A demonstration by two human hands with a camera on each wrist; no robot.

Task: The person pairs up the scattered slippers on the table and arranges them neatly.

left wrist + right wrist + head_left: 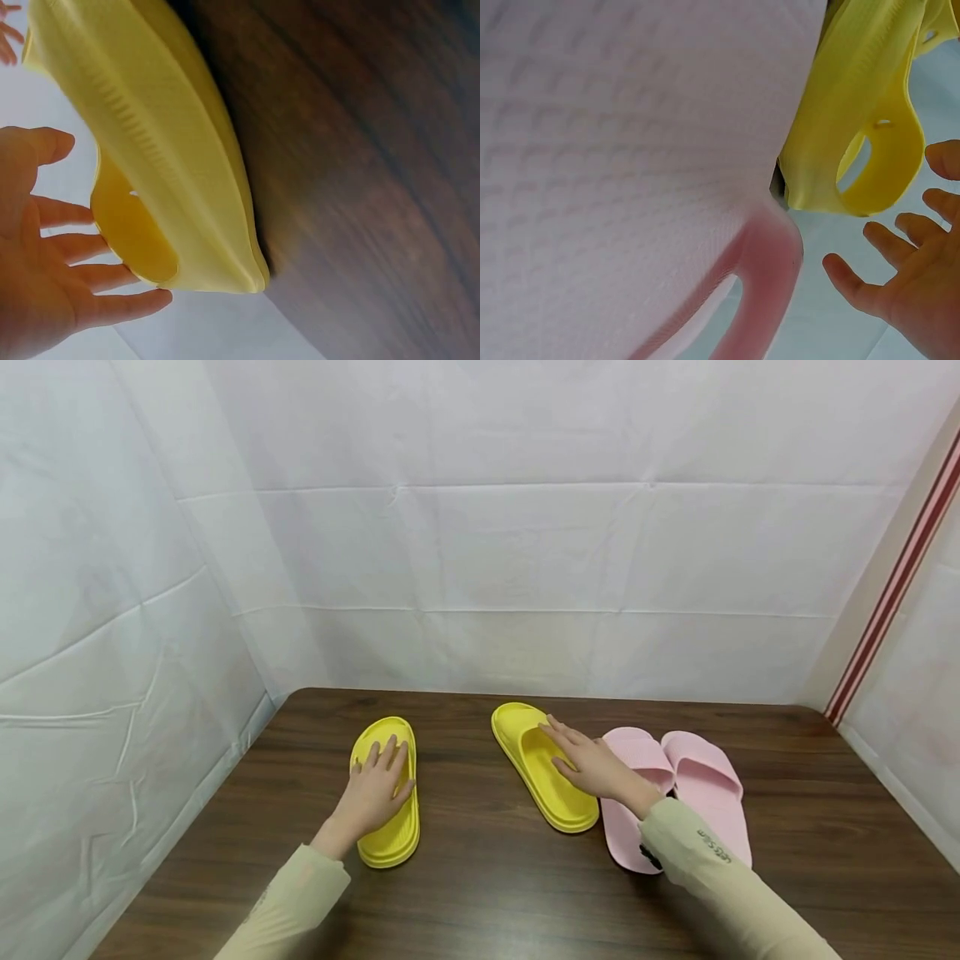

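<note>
Two yellow slippers lie apart on the dark table. My left hand [372, 792] is spread over the left yellow slipper [390, 850], palm down with the fingers toward its strap. In the left wrist view those fingers [112, 276] are extended beside the strap opening; I cannot tell if they touch it. Above the right yellow slipper [567, 806], which lies at a slant, my right hand [592, 767] reaches in from the right with its fingers extended. The right wrist view shows this hand [922, 277] apart from the yellow strap, holding nothing.
To the right, a pair of pink slippers lies side by side, the left pink slipper [622, 837] partly under my right sleeve [720, 877] and the right pink slipper [708, 789] beyond it. White cloth [525, 552] hangs behind the brown wooden table [480, 893].
</note>
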